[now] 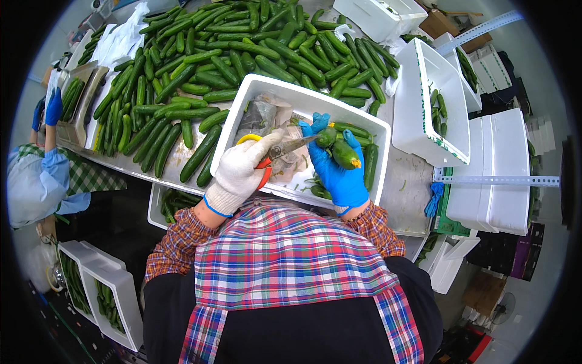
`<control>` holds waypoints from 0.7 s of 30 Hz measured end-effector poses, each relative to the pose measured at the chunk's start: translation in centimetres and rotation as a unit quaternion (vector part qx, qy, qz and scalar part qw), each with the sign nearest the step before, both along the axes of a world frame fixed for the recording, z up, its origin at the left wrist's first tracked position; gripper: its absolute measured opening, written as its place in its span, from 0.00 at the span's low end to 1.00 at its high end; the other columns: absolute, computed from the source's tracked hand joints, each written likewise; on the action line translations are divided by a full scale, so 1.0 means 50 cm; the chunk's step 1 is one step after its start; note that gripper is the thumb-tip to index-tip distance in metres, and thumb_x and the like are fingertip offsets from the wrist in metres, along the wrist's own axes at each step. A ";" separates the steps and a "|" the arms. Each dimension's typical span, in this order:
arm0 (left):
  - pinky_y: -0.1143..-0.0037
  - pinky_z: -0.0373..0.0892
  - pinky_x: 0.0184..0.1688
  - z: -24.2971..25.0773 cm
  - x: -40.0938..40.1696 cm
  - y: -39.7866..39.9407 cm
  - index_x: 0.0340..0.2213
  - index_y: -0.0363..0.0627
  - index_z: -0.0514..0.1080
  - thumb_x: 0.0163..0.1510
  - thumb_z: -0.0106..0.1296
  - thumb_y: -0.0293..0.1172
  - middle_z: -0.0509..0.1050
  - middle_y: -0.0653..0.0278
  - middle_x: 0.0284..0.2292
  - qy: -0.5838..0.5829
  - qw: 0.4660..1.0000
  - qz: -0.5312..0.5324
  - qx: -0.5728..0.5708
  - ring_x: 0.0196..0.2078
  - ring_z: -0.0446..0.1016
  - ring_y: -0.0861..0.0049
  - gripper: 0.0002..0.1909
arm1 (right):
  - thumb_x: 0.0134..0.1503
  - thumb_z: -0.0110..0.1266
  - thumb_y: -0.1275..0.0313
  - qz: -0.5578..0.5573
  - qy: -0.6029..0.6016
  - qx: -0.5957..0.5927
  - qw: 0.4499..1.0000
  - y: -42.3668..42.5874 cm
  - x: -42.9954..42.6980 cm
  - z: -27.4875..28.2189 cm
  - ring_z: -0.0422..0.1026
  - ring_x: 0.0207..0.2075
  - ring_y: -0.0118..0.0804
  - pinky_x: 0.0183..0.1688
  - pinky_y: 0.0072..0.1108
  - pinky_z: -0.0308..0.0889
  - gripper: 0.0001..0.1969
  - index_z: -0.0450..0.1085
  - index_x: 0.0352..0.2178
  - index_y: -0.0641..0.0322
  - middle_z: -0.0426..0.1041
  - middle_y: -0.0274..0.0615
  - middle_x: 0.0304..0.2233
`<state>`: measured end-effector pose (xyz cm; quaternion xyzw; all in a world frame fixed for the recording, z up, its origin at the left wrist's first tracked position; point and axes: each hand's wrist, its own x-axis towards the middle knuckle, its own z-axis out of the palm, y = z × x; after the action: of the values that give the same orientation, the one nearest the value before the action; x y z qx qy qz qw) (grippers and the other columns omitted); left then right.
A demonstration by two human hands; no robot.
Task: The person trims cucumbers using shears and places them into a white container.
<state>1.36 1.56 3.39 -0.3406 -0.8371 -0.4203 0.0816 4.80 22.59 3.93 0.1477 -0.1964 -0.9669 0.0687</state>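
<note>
In a white knitted glove, my left hand (240,167) grips scissors (291,148) with red and yellow handles. Their metal blades reach right, up to the fingers of my right hand. My right hand (338,170), gloved in blue, holds two cucumbers; one cucumber (344,154) lies on the palm and another cucumber (326,135) sits by the fingertips. Yellow blossom remnants show on their ends. Both hands are over a white foam box (383,136). Inside it, several cucumbers (371,166) lie at the right, with crumpled plastic (259,117) and green trimmings at the left.
A large heap of cucumbers (254,50) covers the metal table (407,195) beyond the box. White foam boxes (411,107) stand at the right, near a blue glove (434,199). At the left, a co-worker's blue-gloved hand (53,107) is near a tray of cucumbers (72,98).
</note>
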 end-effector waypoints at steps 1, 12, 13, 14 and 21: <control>0.71 0.69 0.32 0.003 0.000 0.003 0.47 0.43 0.71 0.37 0.55 0.17 0.71 0.54 0.27 -0.023 1.000 0.006 0.021 0.30 0.73 0.61 0.29 | 0.53 0.48 0.69 -0.001 0.000 0.000 1.000 0.002 -0.002 -0.001 0.65 0.51 0.54 0.62 0.46 0.54 0.29 0.53 0.54 0.70 0.67 0.51 0.48; 0.76 0.70 0.42 0.065 0.010 0.041 0.50 0.36 0.66 0.43 0.62 0.24 0.73 0.58 0.37 -0.324 0.909 -0.071 0.252 0.39 0.74 0.72 0.30 | 0.55 0.47 0.67 -0.029 -0.023 0.234 0.972 0.018 -0.018 -0.047 0.67 0.50 0.47 0.61 0.47 0.53 0.20 0.62 0.47 0.69 0.69 0.49 0.45; 0.76 0.70 0.42 0.070 0.012 0.047 0.50 0.36 0.66 0.43 0.62 0.24 0.73 0.58 0.37 -0.324 0.910 -0.070 0.251 0.39 0.74 0.72 0.30 | 0.55 0.47 0.67 -0.029 -0.023 0.232 0.972 0.019 -0.018 -0.049 0.67 0.50 0.47 0.61 0.47 0.53 0.20 0.62 0.47 0.69 0.69 0.49 0.45; 0.76 0.69 0.45 0.074 0.014 0.051 0.51 0.34 0.64 0.44 0.63 0.23 0.73 0.58 0.39 -0.312 0.912 -0.092 0.252 0.42 0.72 0.75 0.32 | 0.55 0.47 0.68 -0.041 -0.029 0.235 0.971 0.019 -0.018 -0.052 0.65 0.53 0.47 0.62 0.43 0.53 0.23 0.59 0.51 0.69 0.66 0.50 0.48; 0.75 0.73 0.38 0.052 0.013 0.081 0.45 0.40 0.70 0.44 0.60 0.23 0.75 0.53 0.35 -0.158 0.974 -0.037 0.159 0.36 0.77 0.67 0.24 | 0.57 0.47 0.68 -0.115 -0.054 0.322 0.938 0.015 -0.024 -0.074 0.60 0.57 0.47 0.62 0.38 0.54 0.23 0.59 0.52 0.68 0.63 0.51 0.53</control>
<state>2.01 5.63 5.98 -0.2831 -0.7489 -0.5991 -0.0142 3.58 23.36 0.25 0.1908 0.1065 -0.9702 -0.1048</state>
